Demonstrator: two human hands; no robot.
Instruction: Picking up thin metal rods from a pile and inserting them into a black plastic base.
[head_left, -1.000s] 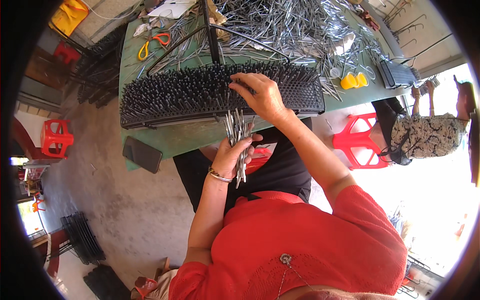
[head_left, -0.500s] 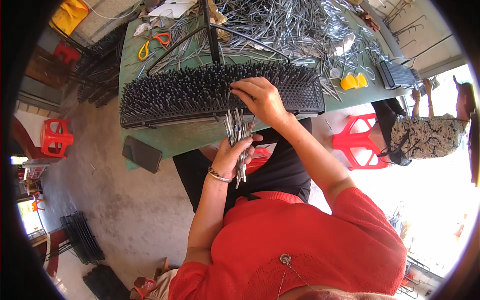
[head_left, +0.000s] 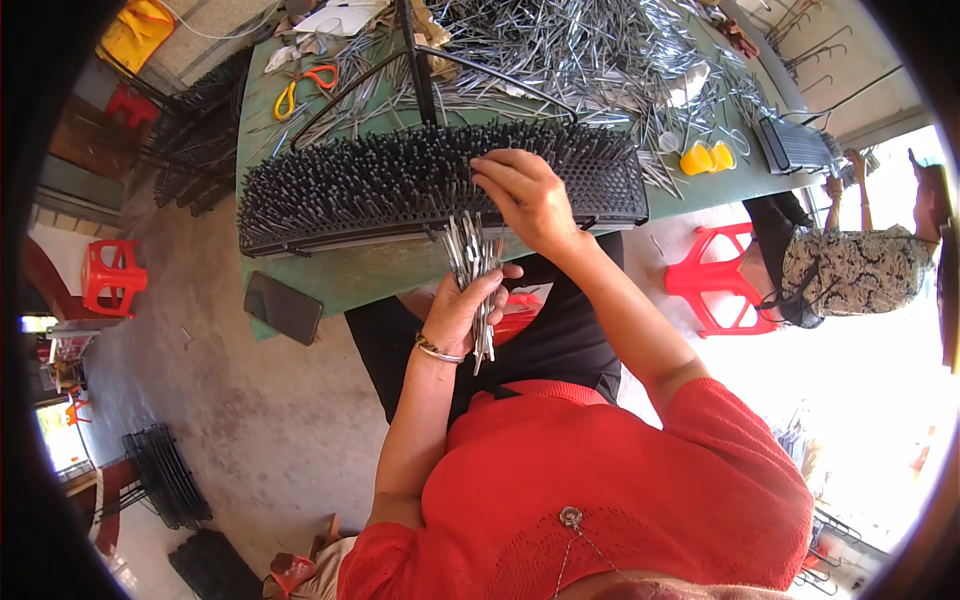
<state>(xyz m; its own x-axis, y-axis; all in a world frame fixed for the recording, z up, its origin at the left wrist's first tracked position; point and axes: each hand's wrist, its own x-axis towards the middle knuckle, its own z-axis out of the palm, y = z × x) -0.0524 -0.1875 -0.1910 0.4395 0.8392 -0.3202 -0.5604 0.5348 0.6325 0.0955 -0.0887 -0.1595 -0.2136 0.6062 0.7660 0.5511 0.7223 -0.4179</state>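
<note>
My left hand (head_left: 462, 312) is closed around a bundle of thin grey metal rods (head_left: 470, 248), their upper ends fanned out just in front of a long black rack (head_left: 600, 190). This rack has a perforated face, thickly set with upright dark rods over its left and middle; bare holes show toward its right end. Over the rack's middle front, my right hand (head_left: 532, 200) is closed in a pinch, thumb and fingertips together among the rod tips. What the pinch holds, if anything, is too small to make out.
Behind the rack, a big heap of loose metal rods (head_left: 590, 55) covers the green table (head_left: 360, 280). Orange-handled scissors (head_left: 303, 92), yellow cups (head_left: 708, 158) and a dark phone (head_left: 284, 308) lie around. Another person (head_left: 850, 268) works at the right near a red stool (head_left: 715, 280).
My right hand has shifted slightly to the right and up along the rack, still pinched. My left hand keeps its bundle almost in the same place.
</note>
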